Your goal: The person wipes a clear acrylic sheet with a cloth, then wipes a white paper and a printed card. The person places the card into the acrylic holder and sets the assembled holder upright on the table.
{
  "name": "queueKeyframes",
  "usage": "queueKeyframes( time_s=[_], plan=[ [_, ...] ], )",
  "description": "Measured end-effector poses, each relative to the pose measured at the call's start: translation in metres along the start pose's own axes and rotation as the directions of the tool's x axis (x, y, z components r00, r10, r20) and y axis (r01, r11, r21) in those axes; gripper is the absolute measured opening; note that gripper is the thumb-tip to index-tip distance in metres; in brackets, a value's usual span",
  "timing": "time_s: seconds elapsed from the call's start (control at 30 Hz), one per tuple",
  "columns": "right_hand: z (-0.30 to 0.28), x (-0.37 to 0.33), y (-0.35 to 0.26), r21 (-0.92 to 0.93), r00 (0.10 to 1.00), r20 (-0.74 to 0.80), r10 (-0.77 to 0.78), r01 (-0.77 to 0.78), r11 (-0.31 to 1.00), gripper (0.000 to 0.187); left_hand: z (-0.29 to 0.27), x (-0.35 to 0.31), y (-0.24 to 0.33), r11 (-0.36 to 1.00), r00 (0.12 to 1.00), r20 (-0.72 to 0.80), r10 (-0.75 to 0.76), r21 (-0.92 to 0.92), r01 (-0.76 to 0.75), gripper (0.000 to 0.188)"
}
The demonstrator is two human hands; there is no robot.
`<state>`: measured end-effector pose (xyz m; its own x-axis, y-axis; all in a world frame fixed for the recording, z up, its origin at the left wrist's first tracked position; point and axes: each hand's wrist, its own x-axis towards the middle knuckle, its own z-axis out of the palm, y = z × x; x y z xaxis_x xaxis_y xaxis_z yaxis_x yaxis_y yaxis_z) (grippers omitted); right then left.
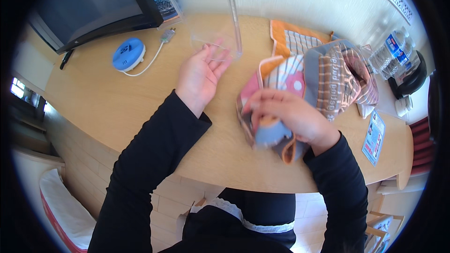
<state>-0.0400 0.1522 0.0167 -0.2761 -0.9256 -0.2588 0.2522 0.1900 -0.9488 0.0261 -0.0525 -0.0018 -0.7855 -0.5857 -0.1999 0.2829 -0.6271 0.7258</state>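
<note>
At the lower edge of a clear plastic case (234, 23), which stands upright near the wall, my left hand (199, 72) has its fingers stretched out and slightly curved. The fingertips overlap the transparent plastic; whether they press on it is hard to see. My right hand (290, 117) is closed on a grey-and-orange edge of a towel (272, 135), blurred by motion. Beside and beyond it lies a heap of patterned towels (323, 79) with stripes, checks, pink and orange borders. The fingertips of the right hand are partly hidden.
A monitor (98, 4) stands at the back left, near a round blue device (129, 54) with a white cable and plug (167, 34). Water bottles (393, 54), a black object (410, 77) and a printed card (374, 138) are on the right. A power strip (397, 1) hangs on the wall.
</note>
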Motion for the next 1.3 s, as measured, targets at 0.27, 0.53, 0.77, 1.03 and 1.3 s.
queueKeyframes(
  time_s=[0.27, 0.53, 0.77, 1.03, 1.3],
  plan=[
    [0.027, -0.021, -0.016, -0.475, 0.936, 0.319, 0.146, 0.024, 0.880, 0.035, -0.009, 0.006, 0.001, 1.000, 0.997, 0.071, -0.002, 0.007, 0.002, 0.027],
    [0.013, -0.016, -0.025, -0.011, 0.932, -0.205, -0.298, 0.303, 0.953, 0.021, -0.002, -0.003, 0.006, 0.994, 0.986, 0.140, 0.086, 0.051, -0.094, 0.026],
    [-0.003, -0.029, -0.044, -0.490, 0.683, -0.468, -0.562, 0.329, 0.807, 0.025, -0.021, 0.019, 0.009, 0.993, 0.965, 0.252, -0.068, -0.073, 0.089, 0.032],
    [-0.024, -0.185, 0.019, -0.853, 0.128, -0.492, -0.861, -0.269, 0.448, 0.059, -0.033, 0.031, 0.021, 0.999, 0.994, 0.106, -0.023, 0.024, 0.021, 0.046],
    [-0.006, -0.280, 0.079, -0.663, 0.516, -0.735, -0.439, -0.684, 0.306, 0.063, -0.042, 0.031, 0.013, 0.988, 0.984, 0.161, -0.073, -0.126, 0.094, 0.018]
  ],
)
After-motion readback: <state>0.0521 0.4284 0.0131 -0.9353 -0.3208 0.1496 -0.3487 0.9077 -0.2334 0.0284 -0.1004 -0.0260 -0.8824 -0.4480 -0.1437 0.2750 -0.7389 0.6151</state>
